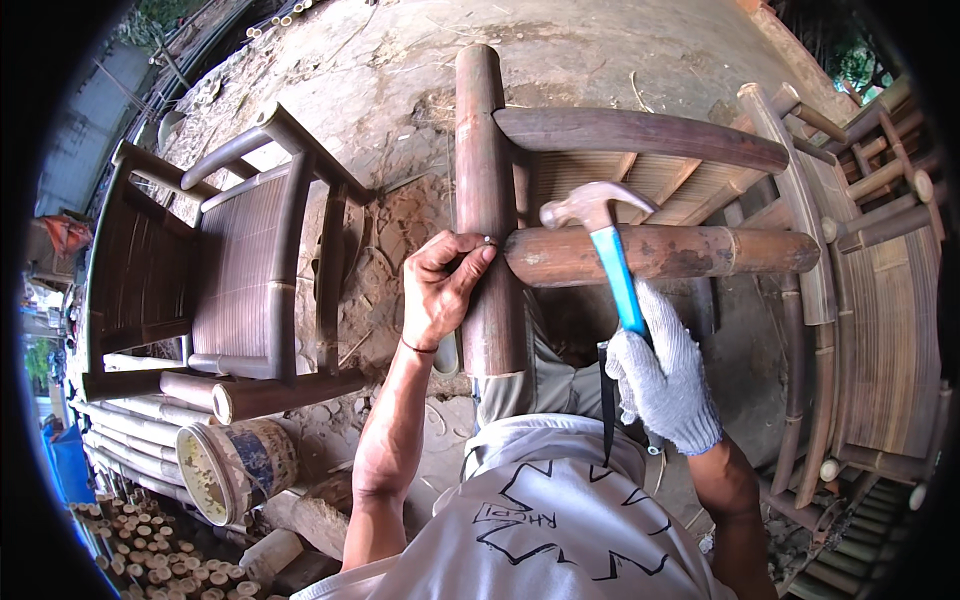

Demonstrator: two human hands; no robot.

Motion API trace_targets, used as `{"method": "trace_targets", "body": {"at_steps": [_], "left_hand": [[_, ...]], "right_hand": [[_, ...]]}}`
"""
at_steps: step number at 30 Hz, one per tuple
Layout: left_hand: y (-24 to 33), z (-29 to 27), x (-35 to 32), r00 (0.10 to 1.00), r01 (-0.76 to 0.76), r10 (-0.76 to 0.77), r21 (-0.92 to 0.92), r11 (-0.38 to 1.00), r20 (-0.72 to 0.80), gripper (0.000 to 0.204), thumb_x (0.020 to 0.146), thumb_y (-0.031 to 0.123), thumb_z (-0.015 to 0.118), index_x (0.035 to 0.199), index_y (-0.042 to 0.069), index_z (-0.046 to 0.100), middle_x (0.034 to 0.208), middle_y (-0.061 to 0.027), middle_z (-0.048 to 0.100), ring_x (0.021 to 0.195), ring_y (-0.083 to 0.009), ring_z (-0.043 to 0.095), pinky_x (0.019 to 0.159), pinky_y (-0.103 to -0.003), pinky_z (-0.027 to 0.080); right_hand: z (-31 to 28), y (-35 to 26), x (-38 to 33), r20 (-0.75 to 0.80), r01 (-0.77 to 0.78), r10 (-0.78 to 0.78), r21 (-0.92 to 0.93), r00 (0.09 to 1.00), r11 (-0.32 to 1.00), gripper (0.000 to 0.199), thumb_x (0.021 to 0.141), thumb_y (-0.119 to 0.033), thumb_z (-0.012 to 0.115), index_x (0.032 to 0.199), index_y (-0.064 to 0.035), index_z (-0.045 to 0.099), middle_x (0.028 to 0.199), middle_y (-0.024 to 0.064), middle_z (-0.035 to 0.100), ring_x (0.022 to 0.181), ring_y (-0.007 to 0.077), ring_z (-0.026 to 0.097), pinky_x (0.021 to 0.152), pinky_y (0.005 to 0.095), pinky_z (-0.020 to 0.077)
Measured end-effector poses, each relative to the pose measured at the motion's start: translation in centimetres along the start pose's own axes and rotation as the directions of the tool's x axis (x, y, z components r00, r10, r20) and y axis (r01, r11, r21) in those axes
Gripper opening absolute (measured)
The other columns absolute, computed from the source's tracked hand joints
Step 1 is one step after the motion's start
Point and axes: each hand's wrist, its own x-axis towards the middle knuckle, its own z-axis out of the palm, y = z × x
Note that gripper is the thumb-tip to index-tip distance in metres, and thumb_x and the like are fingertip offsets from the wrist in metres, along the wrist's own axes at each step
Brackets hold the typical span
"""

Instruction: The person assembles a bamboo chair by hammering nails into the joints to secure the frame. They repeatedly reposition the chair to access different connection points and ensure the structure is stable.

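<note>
My bare left hand (436, 285) pinches a small nail (489, 240) between thumb and fingertips, against a thick dark bamboo pole (482, 165). The nail sits close to where a reddish-brown bamboo rail (690, 251) meets the pole. In a white knitted glove, my right hand (668, 372) grips a claw hammer (616, 270) by its bright blue handle. The hammer's steel head is over the rail, to the right of the nail and apart from it. A second, curved rail (640, 134) joins the same pole farther away, with a slatted bamboo panel (600, 172) between the rails.
A finished-looking dark bamboo chair (240, 265) stands at the left. Below it are a stained bucket (235, 470) lying tilted and a heap of cut bamboo ends (165, 555). More bamboo furniture (885, 340) crowds the right side. The ground (390, 90) is bare and uneven.
</note>
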Motion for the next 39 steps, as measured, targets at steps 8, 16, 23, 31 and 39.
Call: {"method": "trace_targets", "body": {"at_steps": [8, 16, 23, 31, 39], "left_hand": [[-0.6, -0.3, 0.0, 0.998, -0.064, 0.064, 0.088, 0.994, 0.005, 0.011, 0.084, 0.009, 0.076, 0.091, 0.001, 0.073, 0.078, -0.0096, 0.067, 0.071, -0.0174, 0.061, 0.067, -0.03, 0.048], [-0.6, 0.2, -0.1, 0.999, -0.051, 0.051, 0.023, 0.998, -0.016, 0.011, 0.083, 0.009, 0.076, 0.092, 0.003, 0.074, 0.079, -0.0091, 0.067, 0.073, -0.0155, 0.062, 0.068, -0.028, 0.049], [-5.4, 1.6, -5.3, 0.655, 0.436, -0.727, -0.889, 0.138, 0.208, 0.052, 0.095, 0.056, 0.053, 0.109, 0.007, 0.068, 0.078, -0.0032, 0.063, 0.062, -0.0122, 0.054, 0.056, -0.027, 0.044], [-8.2, 2.2, -8.1, 0.89, 0.364, -0.169, -0.882, -0.3, 0.424, 0.082, 0.091, 0.075, 0.034, 0.138, 0.009, 0.05, 0.121, -0.0119, 0.065, 0.1, -0.0269, 0.066, 0.082, -0.041, 0.056], [-4.7, 6.0, -7.1, 0.83, 0.199, -0.435, -0.914, -0.354, 0.349, 0.075, 0.095, 0.062, 0.045, 0.142, 0.004, 0.045, 0.13, -0.0172, 0.06, 0.109, -0.029, 0.064, 0.092, -0.042, 0.055]], "right_hand": [[0.1, -3.1, 2.6, 0.367, 0.559, -0.423, -0.587, 0.829, 0.585, 0.059, 0.092, -0.006, 0.055, 0.147, 0.0032, 0.034, 0.129, 0.0294, 0.055, 0.106, 0.0425, 0.063, 0.091, 0.0431, 0.0509], [-0.2, -3.5, 2.9, 0.434, 0.543, -0.326, -0.66, 0.84, 0.52, 0.059, 0.091, -0.006, 0.059, 0.141, 0.0129, 0.035, 0.134, 0.0302, 0.052, 0.095, 0.0369, 0.069, 0.075, 0.0392, 0.0553], [-0.6, -4.2, 1.1, 0.25, 0.548, -0.557, -0.694, 0.792, 0.468, 0.05, 0.097, -0.008, 0.05, 0.144, 0.0012, 0.039, 0.123, 0.0239, 0.061, 0.105, 0.0371, 0.065, 0.088, 0.0392, 0.0517], [3.8, -15.0, 10.7, 0.743, 0.809, -0.428, -0.586, 0.514, -0.045, 0.033, 0.092, -0.019, 0.06, 0.122, -0.0069, 0.062, 0.087, 0.0116, 0.067, 0.076, 0.0336, 0.066, 0.068, 0.0396, 0.0534], [10.0, -16.6, 12.8, 0.867, 0.719, -0.167, -0.486, 0.47, -0.497, 0.015, 0.081, -0.026, 0.069, 0.085, -0.0126, 0.074, 0.078, 0.0113, 0.07, 0.077, 0.03, 0.07, 0.065, 0.043, 0.0558]]}}
